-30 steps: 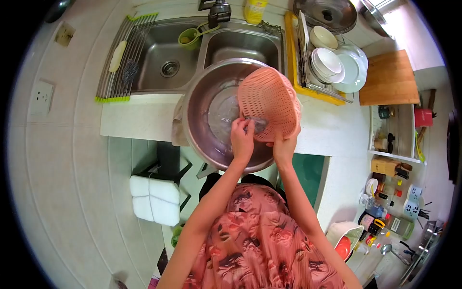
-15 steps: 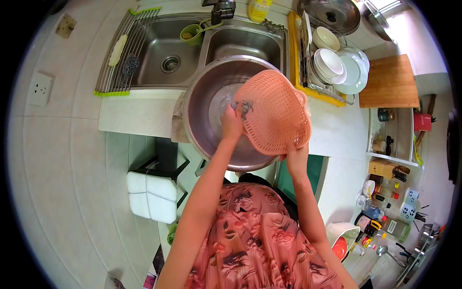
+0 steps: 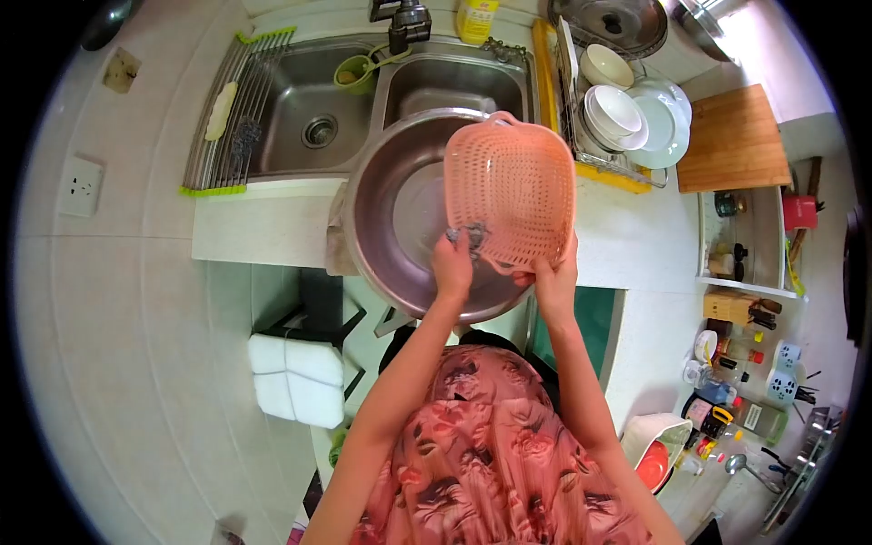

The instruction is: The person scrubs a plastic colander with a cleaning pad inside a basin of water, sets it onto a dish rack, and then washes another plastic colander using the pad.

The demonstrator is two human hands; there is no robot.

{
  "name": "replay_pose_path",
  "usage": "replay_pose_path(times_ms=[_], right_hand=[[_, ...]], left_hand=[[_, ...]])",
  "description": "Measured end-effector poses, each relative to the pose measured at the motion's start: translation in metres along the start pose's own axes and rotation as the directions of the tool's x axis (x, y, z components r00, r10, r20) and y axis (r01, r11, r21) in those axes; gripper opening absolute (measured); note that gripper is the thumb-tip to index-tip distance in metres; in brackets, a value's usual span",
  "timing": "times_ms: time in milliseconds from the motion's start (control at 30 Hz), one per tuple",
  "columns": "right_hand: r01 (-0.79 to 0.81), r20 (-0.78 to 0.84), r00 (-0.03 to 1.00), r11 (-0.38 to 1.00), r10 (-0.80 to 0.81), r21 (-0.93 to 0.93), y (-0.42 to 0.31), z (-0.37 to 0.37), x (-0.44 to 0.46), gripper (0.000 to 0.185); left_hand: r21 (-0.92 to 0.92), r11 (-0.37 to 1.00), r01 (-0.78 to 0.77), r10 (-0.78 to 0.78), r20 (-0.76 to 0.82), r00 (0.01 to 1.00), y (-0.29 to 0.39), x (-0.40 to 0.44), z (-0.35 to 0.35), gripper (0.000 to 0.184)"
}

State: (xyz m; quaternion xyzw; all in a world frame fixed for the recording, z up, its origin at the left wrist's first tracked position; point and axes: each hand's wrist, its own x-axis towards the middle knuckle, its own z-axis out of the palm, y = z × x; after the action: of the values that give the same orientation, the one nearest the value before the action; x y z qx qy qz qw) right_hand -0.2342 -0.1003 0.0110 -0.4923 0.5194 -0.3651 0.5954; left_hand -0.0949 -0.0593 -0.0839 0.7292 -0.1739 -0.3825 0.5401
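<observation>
A pink plastic colander basket (image 3: pixel 513 186) is tilted over a large metal basin (image 3: pixel 381 204). My right hand (image 3: pixel 552 272) grips the basket by its near rim, fingers wrapped round the edge. In my left hand (image 3: pixel 451 268) is a grey steel wool scourer (image 3: pixel 472 236), pressed against the basket's lower left side. Both hands are closed. Part of the basin's right side is hidden behind the basket, and a little water seems to lie in its bottom.
Behind the basin is a double steel sink (image 3: pixel 318 91) with a faucet (image 3: pixel 404 27) and a green ladle (image 3: pixel 354 73). A roll-up drying rack (image 3: pixel 238 118) spans its left end. On the right stand a dish rack with white bowls (image 3: pixel 614 111) and a wooden cutting board (image 3: pixel 734 141).
The basket has turned, its far rim now pointing more straight away from me. My left hand has moved the scourer down and slightly right, to the basket's near left part.
</observation>
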Motion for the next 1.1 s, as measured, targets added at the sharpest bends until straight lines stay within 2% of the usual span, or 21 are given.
replay_pose_path(times_ms=[67, 100, 133, 233, 267, 300, 333, 367, 467, 500, 533, 600, 633, 733, 767, 833, 867, 900, 967, 1000, 1100], right_hand=[[-0.029, 0.004, 1.000, 0.999, 0.029, -0.041, -0.010, -0.001, -0.002, 0.069], [-0.045, -0.006, 0.999, 0.998, 0.045, -0.050, -0.012, -0.001, -0.001, 0.069], [-0.061, -0.017, 0.998, 0.996, 0.060, -0.058, -0.016, 0.000, 0.001, 0.070], [-0.183, -0.036, 0.983, 0.943, 0.180, -0.278, -0.043, 0.002, 0.006, 0.070], [-0.066, -0.054, 0.997, 0.917, 0.049, -0.394, -0.031, -0.001, 0.014, 0.070], [0.042, -0.057, 0.995, 0.861, -0.082, -0.507, -0.006, -0.005, 0.024, 0.070], [0.074, -0.055, 0.991, 0.845, -0.121, -0.529, -0.007, -0.002, 0.025, 0.069], [0.105, -0.052, 0.986, 0.827, -0.160, -0.552, -0.008, 0.000, 0.026, 0.070], [0.180, -0.027, 0.967, 0.755, -0.253, -0.630, -0.010, 0.007, 0.027, 0.070], [0.202, -0.018, 0.960, 0.742, -0.278, -0.640, -0.007, 0.007, 0.028, 0.070], [0.223, -0.009, 0.954, 0.726, -0.301, -0.650, -0.001, 0.006, 0.028, 0.071], [0.224, -0.005, 0.955, 0.732, -0.296, -0.644, 0.002, 0.007, 0.025, 0.071], [0.204, -0.010, 0.963, 0.753, -0.270, -0.626, -0.002, 0.009, 0.024, 0.071], [0.217, -0.001, 0.957, 0.719, -0.291, -0.660, 0.003, 0.010, 0.021, 0.072], [0.238, 0.010, 0.948, 0.688, -0.318, -0.686, 0.007, 0.009, 0.022, 0.072], [0.117, -0.049, 0.987, 0.883, -0.156, -0.454, 0.015, 0.007, 0.022, 0.073], [0.053, -0.052, 0.996, 0.935, -0.076, -0.352, 0.016, 0.005, 0.020, 0.073], [-0.019, -0.055, 0.998, 0.969, 0.005, -0.247, 0.014, 0.004, 0.017, 0.074], [-0.153, -0.027, 0.988, 0.983, 0.151, -0.099, -0.002, 0.005, 0.005, 0.075], [-0.139, -0.019, 0.990, 0.987, 0.138, -0.082, -0.002, 0.004, 0.003, 0.075], [-0.087, -0.003, 0.996, 0.996, 0.087, -0.025, 0.000, 0.007, -0.003, 0.076]], left_hand=[[0.205, 0.977, -0.054, 0.052, 0.015, 0.999, 0.013, 0.014, -0.016, 0.033], [0.207, 0.976, -0.073, 0.054, 0.096, 0.994, 0.018, 0.020, -0.020, 0.033], [0.252, 0.958, -0.134, 0.120, 0.070, 0.990, 0.017, 0.030, -0.023, 0.034], [0.378, 0.888, -0.263, 0.269, 0.039, 0.962, 0.023, 0.060, -0.040, 0.038], [0.410, 0.867, -0.284, 0.289, 0.052, 0.956, 0.030, 0.067, -0.050, 0.041], [0.633, 0.680, -0.371, 0.465, 0.019, 0.885, 0.025, 0.072, -0.056, 0.043], [0.811, 0.436, -0.391, 0.630, 0.035, 0.776, 0.021, 0.075, -0.059, 0.045], [0.813, 0.484, -0.325, 0.521, 0.030, 0.853, 0.017, 0.077, -0.059, 0.052], [0.834, 0.395, -0.385, 0.407, 0.217, 0.887, -0.015, 0.067, -0.050, 0.058], [0.797, 0.321, -0.511, 0.459, 0.341, 0.820, -0.018, 0.056, -0.050, 0.049], [0.770, 0.311, -0.557, 0.413, 0.419, 0.809, -0.017, 0.059, -0.052, 0.045], [0.704, 0.305, -0.642, 0.313, 0.562, 0.765, -0.009, 0.068, -0.060, 0.036], [0.723, 0.343, -0.599, 0.398, 0.466, 0.790, 0.000, 0.075, -0.062, 0.026], [0.735, 0.606, -0.304, 0.368, 0.079, 0.926, 0.012, 0.094, -0.050, 0.026], [0.598, 0.741, -0.306, 0.349, 0.046, 0.936, -0.005, 0.108, -0.041, 0.029], [0.425, 0.847, -0.319, 0.335, 0.039, 0.941, 0.004, 0.101, -0.028, 0.031], [0.330, 0.887, -0.322, 0.328, 0.041, 0.944, 0.011, 0.098, -0.023, 0.033], [0.366, 0.833, -0.415, 0.452, -0.017, 0.892, 0.010, 0.102, -0.021, 0.035], [0.351, 0.767, -0.537, 0.572, 0.004, 0.820, 0.034, 0.098, -0.019, 0.036], [0.345, 0.729, -0.592, 0.627, 0.011, 0.779, 0.041, 0.098, -0.019, 0.037], [0.292, 0.795, -0.532, 0.538, 0.065, 0.840, 0.046, 0.099, -0.026, 0.039]])
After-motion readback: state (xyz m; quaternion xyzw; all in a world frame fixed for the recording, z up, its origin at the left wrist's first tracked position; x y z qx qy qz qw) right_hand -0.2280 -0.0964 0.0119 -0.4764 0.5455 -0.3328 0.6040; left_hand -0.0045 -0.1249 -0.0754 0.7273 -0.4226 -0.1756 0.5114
